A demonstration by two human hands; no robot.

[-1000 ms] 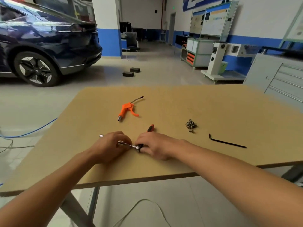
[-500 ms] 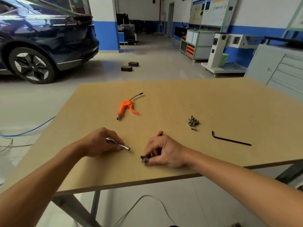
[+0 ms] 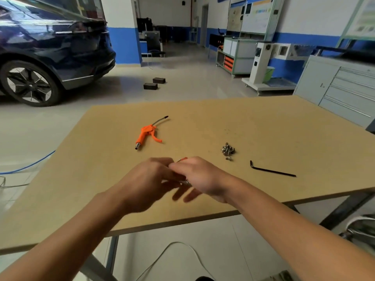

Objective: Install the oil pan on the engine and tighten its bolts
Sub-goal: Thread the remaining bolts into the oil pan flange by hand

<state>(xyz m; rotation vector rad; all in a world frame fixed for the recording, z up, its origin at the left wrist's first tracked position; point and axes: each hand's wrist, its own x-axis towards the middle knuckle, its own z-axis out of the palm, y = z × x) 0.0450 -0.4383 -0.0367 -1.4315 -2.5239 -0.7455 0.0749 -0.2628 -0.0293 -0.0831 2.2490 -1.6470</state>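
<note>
Above the near part of the brown table (image 3: pixel 284 128), my left hand (image 3: pixel 148 179) and my right hand (image 3: pixel 200 177) meet, lifted off the board. The left hand grips a thin metal extension bar, mostly hidden; a bit of metal (image 3: pixel 185 181) shows between the hands. The right hand holds a red-handled ratchet, with only the red tip (image 3: pixel 182 159) visible above the fingers. A small pile of silver bolts (image 3: pixel 227 150) lies to the right. No oil pan or engine is in view.
An orange air blow gun (image 3: pixel 147 133) lies on the table's left middle. A black hex key (image 3: pixel 272 171) lies right of the bolts. A dark car (image 3: pixel 50 57) stands at the left, grey drawer cabinets (image 3: pixel 345 88) at the right, cables on the floor.
The hands were apart on the table half a second ago, each with its own part. Both have risen off the board and come together, and the two parts now meet between them.
</note>
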